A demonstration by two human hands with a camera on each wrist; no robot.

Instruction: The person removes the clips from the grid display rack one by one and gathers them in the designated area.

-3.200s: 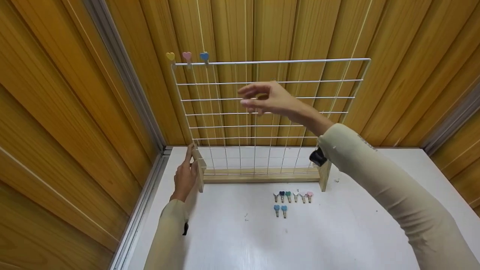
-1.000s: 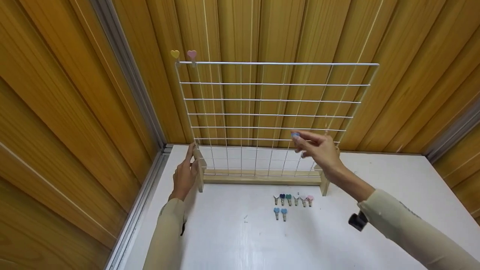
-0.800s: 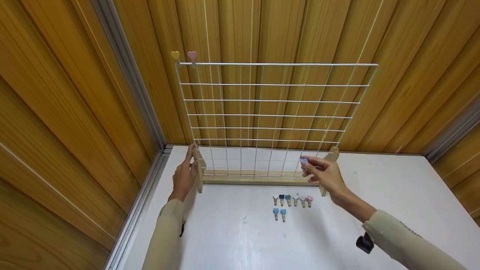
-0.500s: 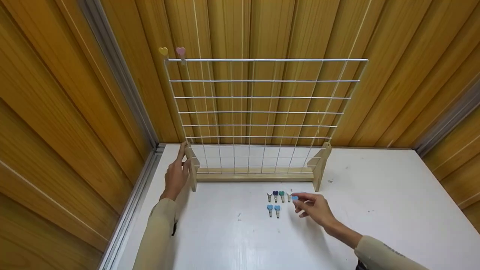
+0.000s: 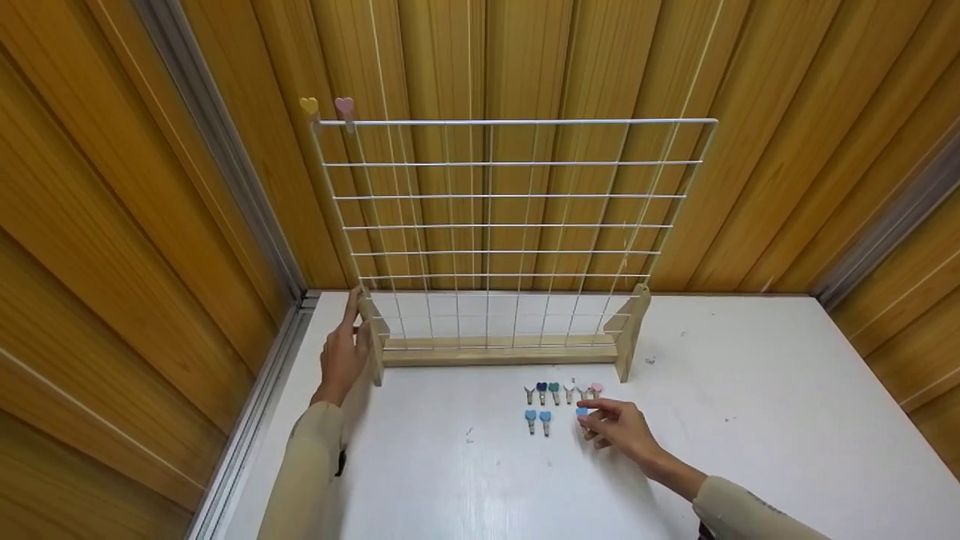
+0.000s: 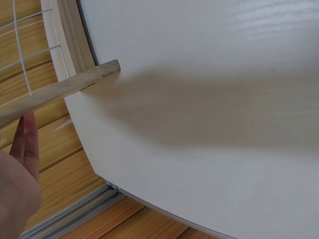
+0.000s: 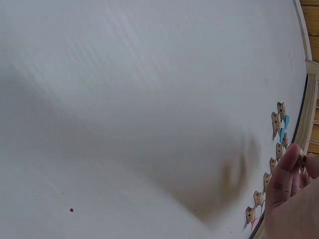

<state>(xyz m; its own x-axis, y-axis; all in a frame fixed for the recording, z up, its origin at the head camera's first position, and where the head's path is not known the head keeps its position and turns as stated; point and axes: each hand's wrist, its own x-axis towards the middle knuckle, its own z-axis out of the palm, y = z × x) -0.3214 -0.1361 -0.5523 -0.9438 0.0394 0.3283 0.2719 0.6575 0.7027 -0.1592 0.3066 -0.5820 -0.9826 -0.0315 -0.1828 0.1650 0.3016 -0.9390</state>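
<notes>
A white wire grid rack (image 5: 487, 163) stands upright in wooden supports. The straight fingers of my left hand (image 5: 343, 358) rest against its left wooden support (image 5: 375, 337); the left wrist view shows the fingertips touching the wood (image 6: 60, 89). My right hand (image 5: 624, 431) pinches a small blue heart clothespin (image 5: 582, 412) between thumb and fingers, low over the table. To its left lie two blue heart clothespins (image 5: 546, 422). Behind them runs a row of several more, among them navy (image 5: 541, 390), green (image 5: 554, 390) and pink (image 5: 596, 388).
A yellow heart clothespin (image 5: 309, 106) and a pink one (image 5: 344, 106) are clipped at the left end of the top wire. Wood-panelled walls (image 5: 525, 60) enclose the white table (image 5: 420, 480) at the back and sides. A metal rail (image 5: 247, 420) follows its left edge.
The blue clothespin has come off the top wire beside the pink one. My right hand has carried it down to the table, right of the two blue ones. My left hand has stayed on the support.
</notes>
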